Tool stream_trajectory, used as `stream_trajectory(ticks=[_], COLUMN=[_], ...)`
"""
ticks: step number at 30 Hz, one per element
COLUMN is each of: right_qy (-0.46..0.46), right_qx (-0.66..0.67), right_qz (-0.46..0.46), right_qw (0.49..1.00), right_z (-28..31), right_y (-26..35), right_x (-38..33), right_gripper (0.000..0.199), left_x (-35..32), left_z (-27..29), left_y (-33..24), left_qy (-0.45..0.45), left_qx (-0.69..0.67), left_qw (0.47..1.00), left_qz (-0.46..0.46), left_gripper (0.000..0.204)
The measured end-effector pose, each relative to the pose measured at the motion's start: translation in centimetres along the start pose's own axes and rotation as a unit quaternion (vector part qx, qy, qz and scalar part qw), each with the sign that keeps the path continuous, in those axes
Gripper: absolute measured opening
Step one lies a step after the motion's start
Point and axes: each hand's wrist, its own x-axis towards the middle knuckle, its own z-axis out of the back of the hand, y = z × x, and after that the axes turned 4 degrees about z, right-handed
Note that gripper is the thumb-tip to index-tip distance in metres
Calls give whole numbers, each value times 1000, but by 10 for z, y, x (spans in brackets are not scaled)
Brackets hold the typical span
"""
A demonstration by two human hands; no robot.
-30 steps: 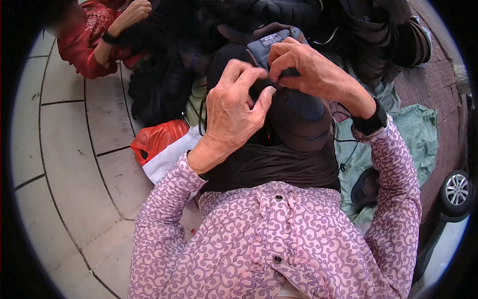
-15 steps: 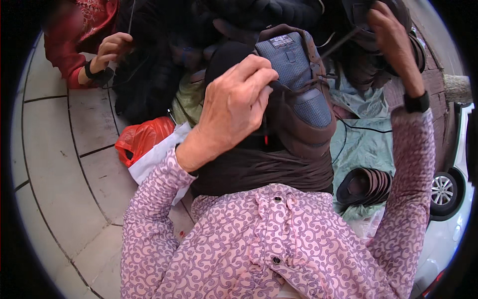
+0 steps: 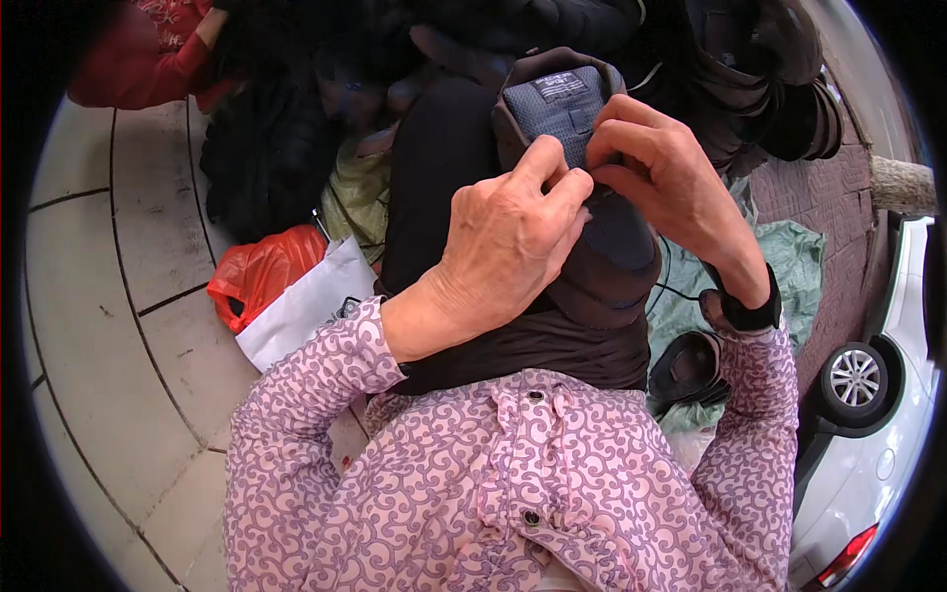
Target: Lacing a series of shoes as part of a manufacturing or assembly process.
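At the far left lies pale paved ground (image 3: 109, 326) with curved dark joints, and at its upper edge another person's red sleeve (image 3: 128, 59) reaches in toward a heap of black clothing (image 3: 266, 148). Just right of the paving, a crumpled orange plastic bag (image 3: 261, 271) sits against a white paper bag (image 3: 301, 316), both on the ground beside the person's knee. The left hand (image 3: 508, 242) comes up out of a lilac patterned sleeve (image 3: 316, 395) and is closed on the near side of a dark shoe (image 3: 582, 187), with the thumb and forefinger pinched together at its lacing area and the other fingers curled over the upper. The shoe is held up in front of the chest, above the lap in dark trousers, its grey inner tongue with a small label turned toward the camera and its brown collar at the top. The right hand (image 3: 661, 183) grips the far side of the same shoe, fingers bent and pressed onto the tongue, touching the left hand's fingertips. A black wristband (image 3: 745, 311) circles the right wrist. Below it, a second dark shoe (image 3: 686, 365) rests on a green cloth (image 3: 799, 257) spread over the ground. At the far right stands a white car (image 3: 888, 395), one wheel showing.
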Motion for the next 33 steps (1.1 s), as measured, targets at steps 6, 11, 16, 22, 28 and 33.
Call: stream_trajectory(ticks=[6,11,16,22,28,33], right_qy=[5,-19,-43,-105,-129,-124], right_qx=[-15,-45,-81,-207,-223,-260], right_qz=[19,36,51,15,-91,-58], right_qw=[1000,998,994,973,962,956], right_z=[0,-5,3,57,117,130], right_y=[-7,-1,-8,-85,-184,-190], right_x=[-7,-6,-7,-18,-39,-29], right_gripper=[15,17,18,12,13,14], left_x=[4,8,12,9,15,18], left_z=[-9,-6,6,19,25,28], left_y=[-1,-11,-6,1,4,4], left_qy=[-8,6,7,70,98,96], left_qx=[-65,-34,-88,-141,-73,-89], left_qw=[998,999,995,979,990,991], left_qz=[20,34,44,129,64,0], left_gripper=[21,19,16,15,12,13])
